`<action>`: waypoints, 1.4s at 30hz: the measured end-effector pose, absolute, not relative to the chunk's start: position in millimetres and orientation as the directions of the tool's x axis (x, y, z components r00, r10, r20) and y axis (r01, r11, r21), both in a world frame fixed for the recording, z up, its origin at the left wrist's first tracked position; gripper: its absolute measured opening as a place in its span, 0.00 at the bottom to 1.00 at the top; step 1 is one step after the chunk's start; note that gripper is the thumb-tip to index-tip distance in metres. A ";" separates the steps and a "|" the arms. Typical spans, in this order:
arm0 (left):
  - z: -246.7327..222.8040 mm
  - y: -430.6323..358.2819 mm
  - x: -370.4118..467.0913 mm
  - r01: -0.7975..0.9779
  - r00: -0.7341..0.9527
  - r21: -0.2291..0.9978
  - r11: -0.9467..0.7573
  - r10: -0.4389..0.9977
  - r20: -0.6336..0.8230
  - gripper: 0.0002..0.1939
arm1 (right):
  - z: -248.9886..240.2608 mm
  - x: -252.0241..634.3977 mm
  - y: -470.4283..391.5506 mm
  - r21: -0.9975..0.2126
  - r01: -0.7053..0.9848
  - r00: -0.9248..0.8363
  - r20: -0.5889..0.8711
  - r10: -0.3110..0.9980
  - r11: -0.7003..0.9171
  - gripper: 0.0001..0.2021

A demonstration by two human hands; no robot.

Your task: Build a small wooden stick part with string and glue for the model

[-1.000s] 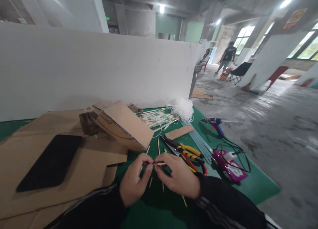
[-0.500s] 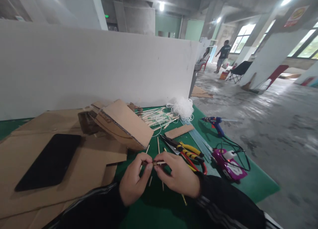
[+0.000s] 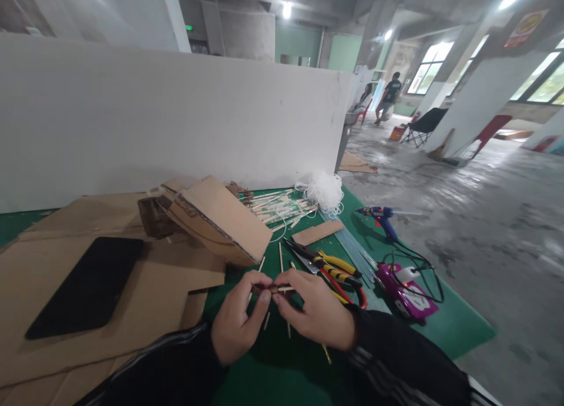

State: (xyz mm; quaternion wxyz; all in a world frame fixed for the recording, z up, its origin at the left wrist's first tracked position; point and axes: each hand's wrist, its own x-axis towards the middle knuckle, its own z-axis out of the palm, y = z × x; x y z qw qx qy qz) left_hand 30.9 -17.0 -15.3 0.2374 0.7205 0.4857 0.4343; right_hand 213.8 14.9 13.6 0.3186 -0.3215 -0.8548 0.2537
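Observation:
Over the green table (image 3: 247, 376), my left hand (image 3: 238, 321) pinches one end of a small brown piece (image 3: 274, 289), possibly cardboard, between thumb and forefinger. My right hand (image 3: 319, 309) meets it fingertip to fingertip, closed on a thin wooden stick (image 3: 286, 288) that lies along the piece. How the two are joined is hidden by the fingers. Beneath my hands lie more loose sticks, one long stick (image 3: 281, 256) running away from me. Pliers with yellow and black handles (image 3: 341, 265) and a red-handled tool (image 3: 363, 299) rest just beyond my right hand.
Cardboard sheets (image 3: 171, 300) with a black flat slab (image 3: 88, 288) and an angled cardboard piece (image 3: 229, 218) cover the left. Behind are bundled sticks (image 3: 282, 209) and white cord (image 3: 324, 191). Rightward lie clear rods (image 3: 352, 250), a glue gun (image 3: 385, 221) and a purple power strip (image 3: 408, 294).
Both hands stay almost in place, with only a slight shift of the fingertips at the brown piece. In the background a walking person has moved a little left and farther off.

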 end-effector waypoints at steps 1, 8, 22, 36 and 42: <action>-14.8 -16.8 31.0 0.493 0.152 0.765 -0.415 0.907 0.393 0.06 | 13.8 213.8 14.9 -0.638 0.387 -0.591 0.382 0.710 0.666 0.07; -17.3 -17.1 30.0 0.474 0.144 0.765 -0.437 0.895 0.422 0.07 | 14.7 213.8 14.8 -0.646 0.368 -0.600 0.384 0.702 0.668 0.08; -21.8 -18.8 28.7 0.461 0.148 0.780 -0.423 0.904 0.402 0.07 | 14.5 214.3 16.6 -0.636 0.343 -0.619 0.400 0.676 0.691 0.09; -16.6 -19.9 32.6 0.472 0.125 0.753 -0.459 0.880 0.459 0.07 | 15.5 215.4 15.2 -0.623 0.372 -0.610 0.395 0.687 0.688 0.05; -15.0 -21.0 33.5 0.498 0.114 0.748 -0.439 0.888 0.445 0.07 | 17.2 214.6 13.9 -0.606 0.410 -0.597 0.386 0.703 0.681 0.05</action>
